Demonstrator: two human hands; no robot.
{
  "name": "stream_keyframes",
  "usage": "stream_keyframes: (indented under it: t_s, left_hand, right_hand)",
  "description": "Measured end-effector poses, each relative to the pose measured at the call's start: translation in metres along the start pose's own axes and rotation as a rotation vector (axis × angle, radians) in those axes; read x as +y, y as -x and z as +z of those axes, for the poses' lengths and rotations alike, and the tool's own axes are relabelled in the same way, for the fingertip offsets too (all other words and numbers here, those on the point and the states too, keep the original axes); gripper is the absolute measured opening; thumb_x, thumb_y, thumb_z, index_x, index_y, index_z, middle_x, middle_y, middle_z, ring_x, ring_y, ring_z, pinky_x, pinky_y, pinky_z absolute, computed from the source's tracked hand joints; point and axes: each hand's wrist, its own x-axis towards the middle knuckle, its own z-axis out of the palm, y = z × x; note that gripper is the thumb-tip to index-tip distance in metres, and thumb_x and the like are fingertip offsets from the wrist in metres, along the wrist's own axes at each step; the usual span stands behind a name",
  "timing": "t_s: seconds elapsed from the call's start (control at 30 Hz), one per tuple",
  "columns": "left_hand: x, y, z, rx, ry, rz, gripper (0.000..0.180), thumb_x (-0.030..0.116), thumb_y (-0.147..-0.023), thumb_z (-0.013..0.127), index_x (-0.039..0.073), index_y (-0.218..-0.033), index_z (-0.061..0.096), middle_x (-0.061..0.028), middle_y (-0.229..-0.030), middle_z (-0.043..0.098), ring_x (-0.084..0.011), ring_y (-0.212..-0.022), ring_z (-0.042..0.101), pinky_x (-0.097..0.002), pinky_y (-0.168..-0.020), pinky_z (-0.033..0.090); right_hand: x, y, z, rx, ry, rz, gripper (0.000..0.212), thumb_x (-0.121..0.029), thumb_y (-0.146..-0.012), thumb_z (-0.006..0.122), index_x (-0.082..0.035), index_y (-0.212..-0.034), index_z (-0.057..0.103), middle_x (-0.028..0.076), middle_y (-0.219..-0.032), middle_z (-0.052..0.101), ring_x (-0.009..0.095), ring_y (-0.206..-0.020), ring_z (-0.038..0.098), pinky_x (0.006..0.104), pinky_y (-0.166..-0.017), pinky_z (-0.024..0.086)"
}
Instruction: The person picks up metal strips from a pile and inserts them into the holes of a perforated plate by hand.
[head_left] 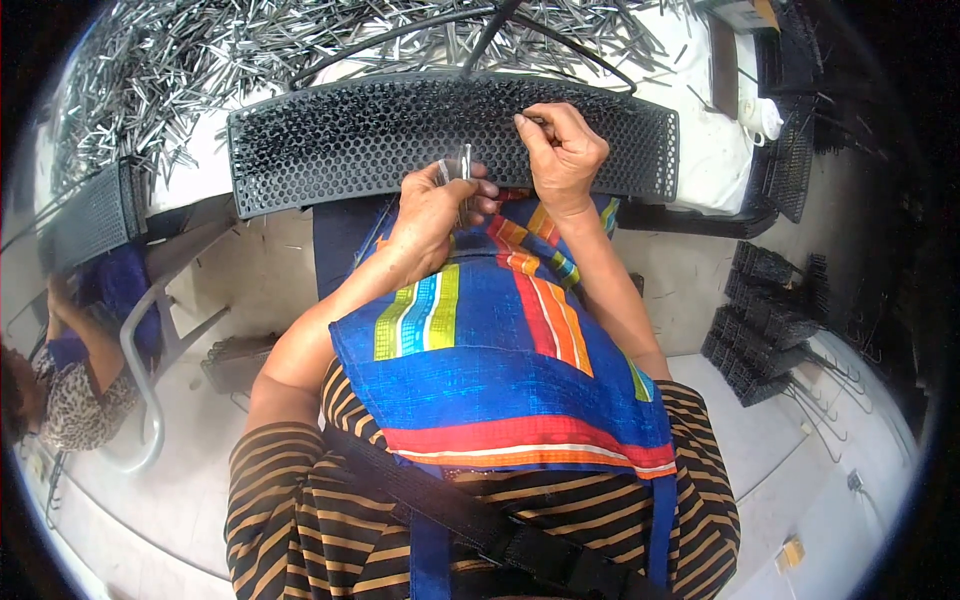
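Observation:
A long black rack (330,150) full of round holes lies across in front of me, its far rows looking filled with dark pieces. My left hand (440,203) is closed around several thin silver metal pieces (466,165), which stick up between thumb and fingers at the rack's near edge. My right hand (566,160) is above the rack, right of its middle, with thumb and fingertips pinched together. Whatever those fingertips hold is too small and dark to make out.
Loose metal pieces (190,70) are heaped on the white tabletop behind the rack, with a black wire frame (400,38) rising there. A white container (760,118) stands at the right. Black racks (760,320) with hooks sit on the floor. Another person (85,390) works at the left.

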Motion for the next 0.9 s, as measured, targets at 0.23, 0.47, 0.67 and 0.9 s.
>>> stream_keyframes:
  t_s: [0.23, 0.47, 0.67, 0.9]
  left_hand:
    - [-0.001, 0.003, 0.0, 0.01, 0.014, -0.018, 0.022, -0.001, -0.086, 0.053, -0.001, -0.107, 0.057, -0.0129, -0.085, 0.068, -0.0161, -0.066, 0.063, -0.0249, -0.056, 0.048]
    - [-0.014, 0.01, -0.013, -0.183, 0.021, -0.089, 0.019, -0.007, -0.082, 0.053, -0.005, -0.101, 0.057, -0.0142, -0.083, 0.067, -0.0184, -0.069, 0.065, -0.0293, -0.065, 0.054]
    - [-0.018, 0.011, -0.017, -0.26, -0.106, -0.053, 0.018, -0.007, -0.081, 0.053, -0.004, -0.098, 0.059, -0.0111, -0.082, 0.066, -0.0147, -0.065, 0.063, -0.0257, -0.06, 0.051]
    - [-0.011, 0.008, -0.009, -0.081, 0.001, 0.012, 0.016, -0.006, -0.082, 0.055, 0.0, -0.097, 0.057, -0.0095, -0.079, 0.067, -0.0116, -0.062, 0.061, -0.0216, -0.054, 0.047]
  right_hand:
    - [0.004, 0.005, 0.003, 0.0, -0.047, 0.08, 0.007, 0.001, -0.074, 0.072, 0.0, -0.079, 0.067, 0.003, -0.067, 0.061, 0.005, -0.054, 0.05, 0.0212, -0.049, 0.039]
    - [0.013, 0.01, 0.005, -0.048, 0.037, 0.014, 0.01, 0.002, -0.07, 0.073, -0.001, -0.079, 0.069, 0.004, -0.069, 0.062, 0.008, -0.054, 0.051, 0.0217, -0.049, 0.039]
    - [0.015, 0.008, 0.005, -0.094, 0.047, -0.043, 0.01, 0.002, -0.071, 0.072, -0.001, -0.08, 0.069, 0.006, -0.071, 0.063, 0.012, -0.057, 0.057, 0.024, -0.051, 0.043]
    - [0.015, 0.011, 0.001, -0.107, 0.175, -0.118, 0.008, -0.005, -0.072, 0.071, -0.006, -0.079, 0.069, 0.008, -0.071, 0.063, 0.024, -0.062, 0.063, 0.0313, -0.055, 0.05]
